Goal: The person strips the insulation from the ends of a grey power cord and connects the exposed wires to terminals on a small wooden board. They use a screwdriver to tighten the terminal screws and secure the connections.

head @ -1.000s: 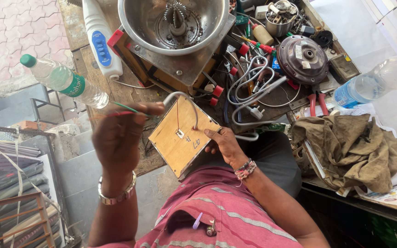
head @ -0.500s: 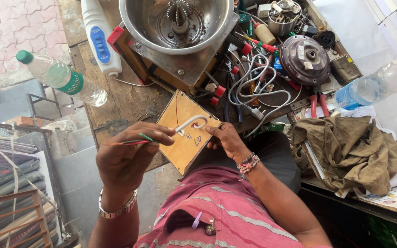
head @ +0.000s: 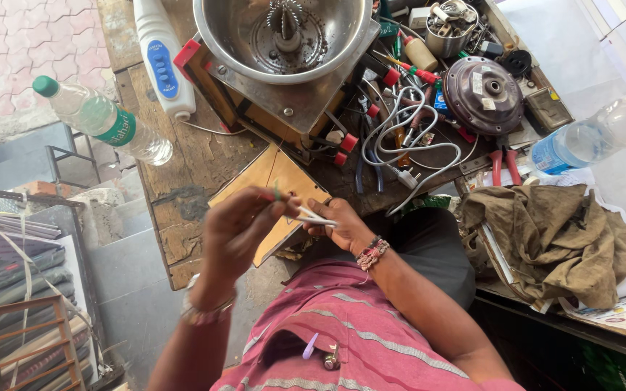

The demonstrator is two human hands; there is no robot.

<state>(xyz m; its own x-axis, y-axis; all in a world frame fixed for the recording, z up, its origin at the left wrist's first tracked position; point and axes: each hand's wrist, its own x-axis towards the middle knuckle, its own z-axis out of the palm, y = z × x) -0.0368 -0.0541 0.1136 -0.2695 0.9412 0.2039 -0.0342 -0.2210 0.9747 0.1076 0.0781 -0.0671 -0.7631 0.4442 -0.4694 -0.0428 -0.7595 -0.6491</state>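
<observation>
In the head view, the fingertips of both hands overlapped, so exactly how they pinched was hard to make out; the left hand (head: pixel 237 232) was curled, its fingers closed on a thin green-tipped tool (head: pixel 278 194) and the near end of a white wire (head: pixel 313 216), while the right hand (head: pixel 342 226) closed its fingers on the wire's other end, the two hands nearly touching. Directly beneath them lay a tan wooden board (head: pixel 269 177), partly hidden by the hands, its lower corner covered. It rested tilted at the near edge of a worn, scratched wooden worktop (head: pixel 182 181). Beyond the hands stood a steel bowl (head: pixel 284 36) with a spindle at its centre, cut off by the top edge, on a metal-topped box. Left of the left hand lay a clear plastic bottle (head: pixel 103 119) with a green cap and a white handheld device (head: pixel 161 58). Beyond the right hand sat a tangle of white cable (head: pixel 414 145) and a round dark motor housing (head: pixel 487 94); to its right lay red-handled pliers (head: pixel 505 163), a crumpled olive cloth (head: pixel 552 239) and a second bottle (head: pixel 595 134). Pink paving showed at upper left.
</observation>
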